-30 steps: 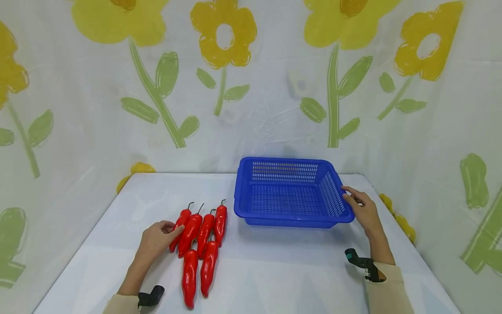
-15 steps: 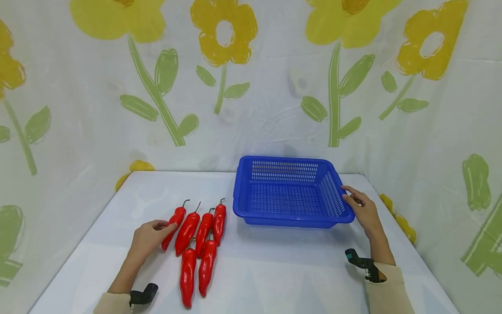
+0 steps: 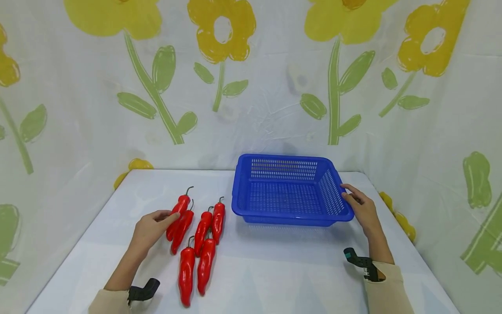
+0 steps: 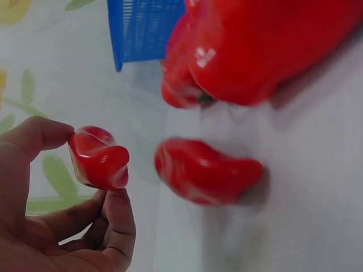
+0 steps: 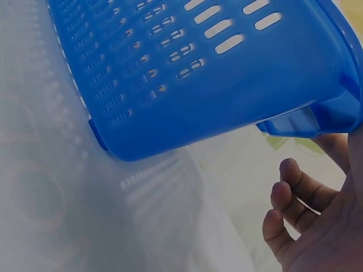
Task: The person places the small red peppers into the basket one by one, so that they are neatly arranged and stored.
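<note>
My left hand (image 3: pixel 150 229) pinches a red chili pepper (image 4: pixel 96 161) between thumb and fingertips, as the left wrist view shows. Close beside it on the white table lies a second red pepper (image 3: pixel 182 231), partly overlapped in the head view. Several more red peppers (image 3: pixel 203 233) lie just to the right, with two of them, such as the front pepper (image 3: pixel 186 277), nearer me. On the right, my right hand (image 3: pixel 362 209) holds the right rim of a blue plastic basket (image 3: pixel 292 216) with thumb and index finger. Its other fingers curl loosely below the rim in the right wrist view.
The basket's slotted inside (image 3: pixel 282 196) shows nothing in it. A white table (image 3: pixel 274 270) carries everything, and its back edge meets a flower-printed curtain (image 3: pixel 270 104) that also stands at both sides. Black wrist cameras (image 3: pixel 143 290) sit on both forearms.
My left hand has drawn the pinched pepper left, then a little away from me. The neighbouring pepper has shifted left, away from the others. The right hand and basket stay put.
</note>
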The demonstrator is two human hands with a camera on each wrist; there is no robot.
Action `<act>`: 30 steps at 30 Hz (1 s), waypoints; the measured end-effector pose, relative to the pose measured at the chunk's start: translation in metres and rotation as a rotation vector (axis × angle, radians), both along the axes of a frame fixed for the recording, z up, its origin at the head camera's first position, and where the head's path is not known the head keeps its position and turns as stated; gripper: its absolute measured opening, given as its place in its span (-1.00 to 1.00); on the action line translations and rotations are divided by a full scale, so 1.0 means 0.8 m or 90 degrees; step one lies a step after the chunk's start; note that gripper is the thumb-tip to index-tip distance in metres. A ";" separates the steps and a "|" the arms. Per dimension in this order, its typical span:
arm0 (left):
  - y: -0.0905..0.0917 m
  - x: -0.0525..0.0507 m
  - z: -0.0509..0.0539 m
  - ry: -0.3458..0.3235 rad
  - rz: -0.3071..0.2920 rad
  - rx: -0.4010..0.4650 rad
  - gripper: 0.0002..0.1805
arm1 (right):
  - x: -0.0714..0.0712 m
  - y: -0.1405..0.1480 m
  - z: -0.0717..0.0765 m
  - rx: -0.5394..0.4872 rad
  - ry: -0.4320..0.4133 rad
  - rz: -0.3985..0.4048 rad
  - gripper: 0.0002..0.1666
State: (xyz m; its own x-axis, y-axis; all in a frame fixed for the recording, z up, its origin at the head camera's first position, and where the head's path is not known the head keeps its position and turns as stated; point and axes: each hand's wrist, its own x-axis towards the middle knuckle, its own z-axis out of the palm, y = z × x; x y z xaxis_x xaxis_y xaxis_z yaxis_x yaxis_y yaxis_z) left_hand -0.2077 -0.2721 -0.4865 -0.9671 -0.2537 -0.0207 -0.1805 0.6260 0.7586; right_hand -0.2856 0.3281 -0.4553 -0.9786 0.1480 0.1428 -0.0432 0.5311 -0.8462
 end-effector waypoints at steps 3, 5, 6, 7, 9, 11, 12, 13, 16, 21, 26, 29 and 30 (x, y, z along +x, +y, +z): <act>0.011 -0.001 0.017 -0.006 -0.012 0.033 -0.12 | 0.001 -0.001 0.000 -0.003 -0.002 -0.003 -0.32; 0.021 0.000 0.032 -0.005 -0.016 0.051 -0.14 | 0.001 -0.002 -0.001 -0.002 -0.004 -0.004 -0.32; 0.024 0.000 0.036 0.000 -0.010 0.055 -0.16 | 0.001 -0.002 -0.001 -0.001 -0.005 -0.004 -0.31; 0.028 0.000 0.042 0.000 -0.009 0.057 -0.18 | 0.001 -0.002 0.000 -0.001 -0.006 -0.003 -0.31; 0.034 0.000 0.053 0.000 -0.021 0.071 -0.18 | 0.001 -0.002 0.000 -0.001 -0.008 -0.003 -0.31; 0.039 -0.003 0.058 0.004 -0.014 0.080 -0.19 | 0.001 -0.003 0.001 -0.002 -0.009 -0.004 -0.31; 0.043 -0.002 0.064 -0.001 -0.020 0.093 -0.19 | 0.001 -0.003 0.001 -0.003 -0.008 -0.004 -0.31; 0.046 -0.001 0.069 -0.006 -0.028 0.104 -0.18 | 0.001 -0.003 0.002 -0.002 -0.007 -0.004 -0.32; 0.056 -0.001 0.079 -0.019 -0.033 0.150 -0.19 | 0.001 -0.003 0.002 -0.002 -0.006 -0.007 -0.33; 0.068 -0.003 0.089 -0.050 -0.066 0.256 -0.22 | 0.000 -0.001 0.001 -0.009 -0.010 -0.005 -0.33; 0.075 -0.013 0.087 -0.056 -0.117 0.393 -0.29 | -0.001 0.000 0.000 -0.013 -0.011 -0.004 -0.31; 0.082 -0.015 0.090 -0.048 -0.146 0.418 -0.34 | -0.001 0.000 0.000 -0.019 -0.011 0.000 -0.31; 0.085 -0.015 0.091 -0.047 -0.153 0.417 -0.36 | -0.001 0.000 0.000 -0.020 -0.011 0.001 -0.31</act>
State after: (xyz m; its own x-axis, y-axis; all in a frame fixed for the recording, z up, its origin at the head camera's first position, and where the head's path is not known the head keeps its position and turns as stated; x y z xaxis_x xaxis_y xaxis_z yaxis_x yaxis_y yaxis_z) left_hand -0.2200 -0.2044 -0.4137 -0.9849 0.0538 -0.1648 -0.1607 0.0728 0.9843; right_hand -0.2866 0.3283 -0.4551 -0.9811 0.1509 0.1211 -0.0290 0.5038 -0.8633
